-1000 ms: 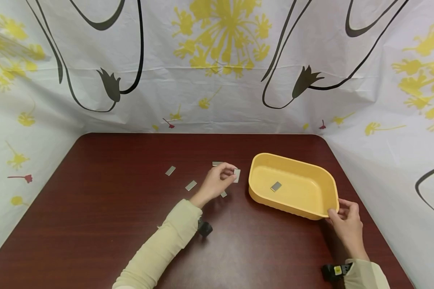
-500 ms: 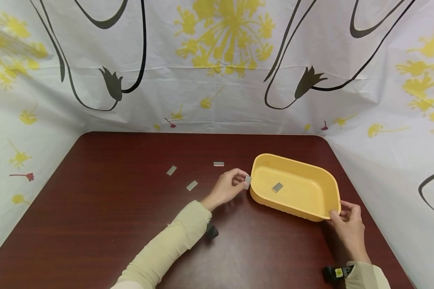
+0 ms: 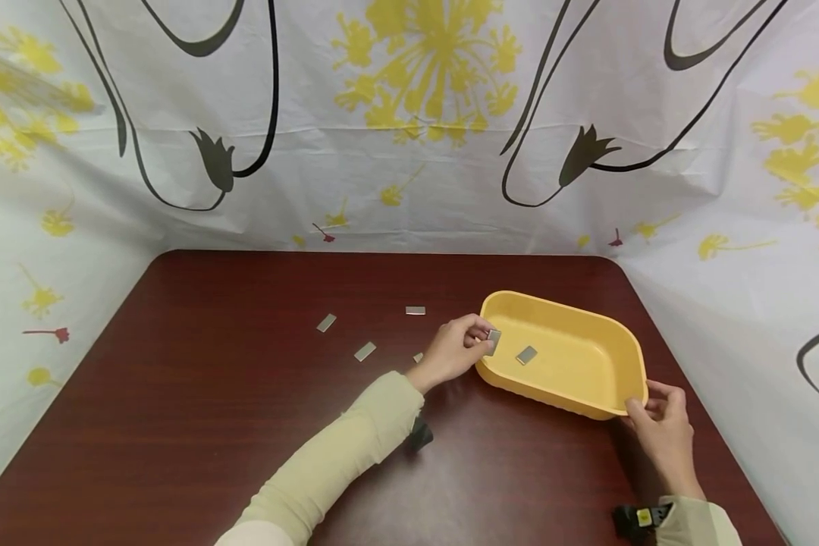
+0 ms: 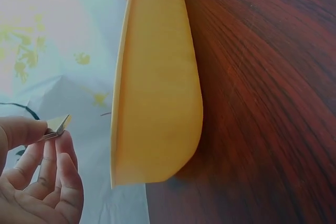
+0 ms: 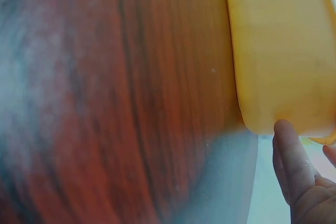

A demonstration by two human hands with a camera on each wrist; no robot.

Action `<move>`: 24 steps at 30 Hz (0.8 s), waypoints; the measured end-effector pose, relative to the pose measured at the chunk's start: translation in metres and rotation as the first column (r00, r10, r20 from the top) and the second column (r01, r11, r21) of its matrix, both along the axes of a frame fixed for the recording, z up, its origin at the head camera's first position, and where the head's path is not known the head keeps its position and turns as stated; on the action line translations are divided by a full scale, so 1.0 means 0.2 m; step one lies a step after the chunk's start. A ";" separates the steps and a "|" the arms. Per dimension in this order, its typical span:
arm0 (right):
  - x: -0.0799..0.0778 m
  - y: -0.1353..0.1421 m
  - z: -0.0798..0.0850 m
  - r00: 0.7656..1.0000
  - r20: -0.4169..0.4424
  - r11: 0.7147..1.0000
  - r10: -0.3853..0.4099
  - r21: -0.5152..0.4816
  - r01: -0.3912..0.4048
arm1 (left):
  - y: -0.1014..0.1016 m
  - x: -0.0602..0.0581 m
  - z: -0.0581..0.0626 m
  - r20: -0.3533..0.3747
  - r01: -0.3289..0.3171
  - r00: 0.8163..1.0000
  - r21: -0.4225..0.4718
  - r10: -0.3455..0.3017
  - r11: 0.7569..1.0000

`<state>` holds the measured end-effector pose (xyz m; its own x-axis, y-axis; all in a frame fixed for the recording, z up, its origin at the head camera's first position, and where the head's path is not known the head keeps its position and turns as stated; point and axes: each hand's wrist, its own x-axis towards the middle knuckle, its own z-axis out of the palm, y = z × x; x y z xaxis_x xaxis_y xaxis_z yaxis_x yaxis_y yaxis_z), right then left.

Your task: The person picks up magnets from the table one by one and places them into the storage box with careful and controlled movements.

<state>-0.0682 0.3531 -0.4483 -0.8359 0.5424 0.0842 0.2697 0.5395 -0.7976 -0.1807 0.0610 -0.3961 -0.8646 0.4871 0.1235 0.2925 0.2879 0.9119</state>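
My left hand [image 3: 456,350] pinches a small silver rectangular metal piece [image 3: 494,342] between thumb and fingers, above the left rim of a yellow plastic tray [image 3: 573,394]. From the left wrist view, the held metal piece [image 4: 59,128] looks thin and angled, its exact kind unclear. Another such piece [image 3: 526,355] lies inside the tray, on its floor. At the tray's right front corner, my right hand [image 3: 662,428] grips the rim, thumb on top and fingers outside. The right wrist view has one finger [image 5: 294,156] against the tray's outer wall [image 5: 283,56].
Several similar metal pieces lie on the dark red-brown table [image 3: 198,394] left of the tray: one upright-facing strip [image 3: 415,310], two slanted ones [image 3: 326,323], and one partly hidden behind the left hand [image 3: 418,357]. A patterned white cloth [image 3: 382,205] hangs behind the table.
My left hand has moved right with the metal piece, from beside the tray to over its left rim. The right hand keeps its grip on the tray.
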 end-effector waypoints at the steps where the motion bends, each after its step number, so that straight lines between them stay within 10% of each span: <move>1: 0.00 0.00 0.00 1.000 0.002 1.000 -0.004 0.004 0.004 | 0.01 0.00 0.00 -0.002 0.002 1.000 -0.002 -0.002 1.000; 24: 0.00 -0.01 0.01 1.000 0.026 1.000 -0.007 0.021 0.006 | 0.23 0.03 -0.01 0.066 -0.005 0.998 0.029 0.003 1.000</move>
